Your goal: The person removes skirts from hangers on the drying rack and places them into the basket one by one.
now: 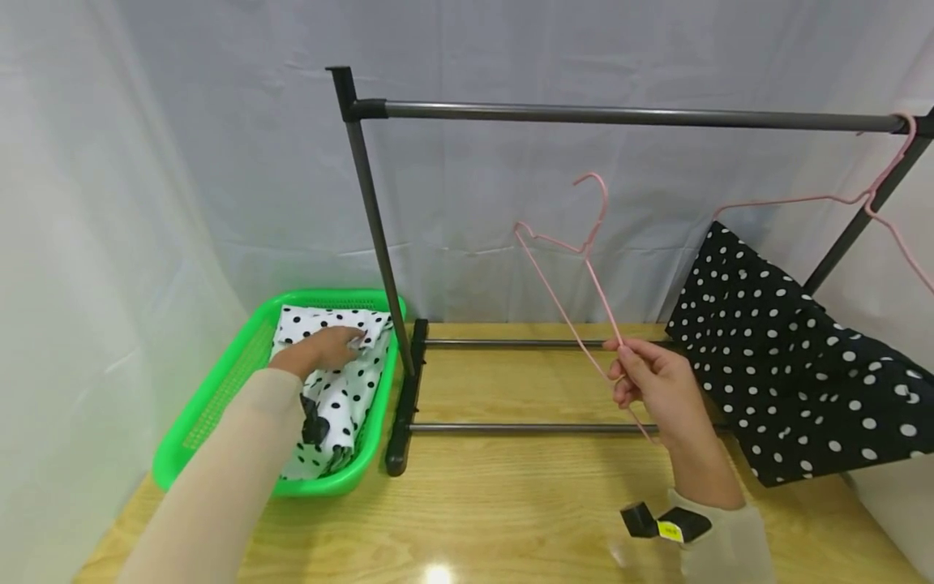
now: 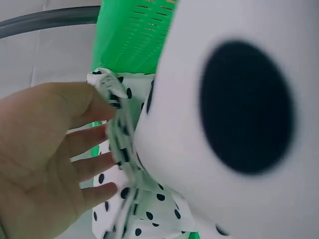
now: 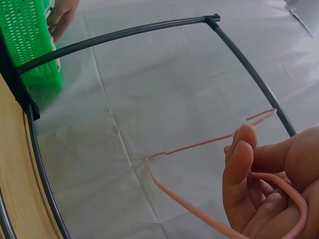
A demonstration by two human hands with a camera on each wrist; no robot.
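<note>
Over the wooden table (image 1: 511,495), right hand (image 1: 657,389) pinching a pink hanger (image 1: 576,276), left hand (image 1: 321,349) gripping spotted cloth (image 1: 336,397).

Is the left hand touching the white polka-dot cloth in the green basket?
Touching: the left wrist view shows the left hand pinching a fold of the polka-dot cloth.

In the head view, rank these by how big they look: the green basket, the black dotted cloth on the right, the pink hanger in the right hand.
1. Black dotted cloth, largest.
2. Green basket, somewhat smaller.
3. Pink hanger, thin wire, smallest.
The cloth runs past the frame edge and hangs nearer the camera, so its lead over the basket is unsure.
</note>
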